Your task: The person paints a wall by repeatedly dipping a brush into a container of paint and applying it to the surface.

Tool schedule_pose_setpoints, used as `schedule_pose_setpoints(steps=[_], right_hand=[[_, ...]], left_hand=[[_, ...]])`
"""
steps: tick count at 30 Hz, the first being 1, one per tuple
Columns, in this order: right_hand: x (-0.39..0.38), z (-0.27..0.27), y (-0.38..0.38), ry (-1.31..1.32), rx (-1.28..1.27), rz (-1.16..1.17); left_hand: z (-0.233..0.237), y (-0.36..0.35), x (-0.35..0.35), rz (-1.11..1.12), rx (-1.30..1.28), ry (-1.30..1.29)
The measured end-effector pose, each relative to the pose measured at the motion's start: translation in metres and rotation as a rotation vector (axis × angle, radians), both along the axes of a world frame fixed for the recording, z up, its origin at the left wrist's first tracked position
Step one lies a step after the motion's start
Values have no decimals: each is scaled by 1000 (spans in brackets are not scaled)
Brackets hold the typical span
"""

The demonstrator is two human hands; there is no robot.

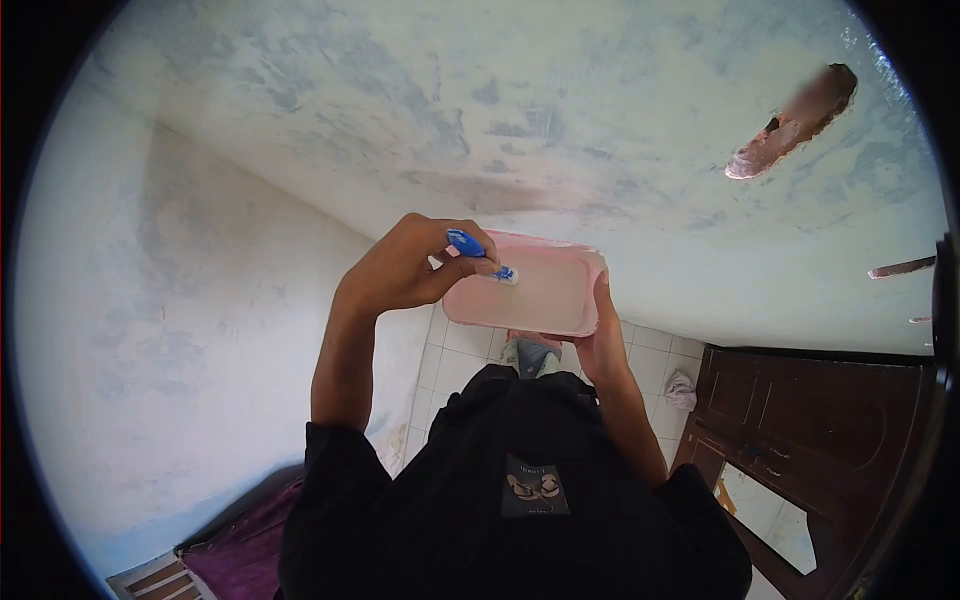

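Observation:
My left hand (415, 262) is closed round the blue handle of a brush (466, 243). The brush's whitish lower end is over the left part of a pink tray (524, 326), at or just above the pale liquid in it. My right hand (600, 335) grips the tray by its right end, with the thumb along the rim and the other fingers underneath, mostly hidden. The tray is held up in front of my body, above the floor.
A patchy pale wall (490, 120) with a chipped hole lies ahead, and another wall (220, 330) is on the left. Dark wooden furniture (830, 410) stands at the right, near a crumpled cloth (680, 390) on the tiles. Purple fabric (240, 545) is at lower left.

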State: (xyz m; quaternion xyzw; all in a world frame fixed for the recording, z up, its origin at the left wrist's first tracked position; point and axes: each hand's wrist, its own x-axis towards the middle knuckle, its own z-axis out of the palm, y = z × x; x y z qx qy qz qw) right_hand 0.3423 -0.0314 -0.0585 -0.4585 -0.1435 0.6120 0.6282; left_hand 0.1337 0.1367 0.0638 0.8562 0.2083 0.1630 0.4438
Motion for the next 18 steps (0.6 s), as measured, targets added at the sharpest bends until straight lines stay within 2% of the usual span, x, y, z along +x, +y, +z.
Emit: schedule_pose_setpoints(steps=[5, 8, 11, 18], right_hand=[[-1, -2, -1, -27, 7, -6], [0, -1, 0, -43, 17, 9], [-2, 1, 1, -42, 33, 23], [-9, 3, 5, -118, 92, 53]], left_hand=[[4, 1, -6, -88, -33, 155], [7, -7, -3, 27, -8, 148], [1, -17, -6, 60, 68, -128], [-22, -28, 8, 171, 233, -203]])
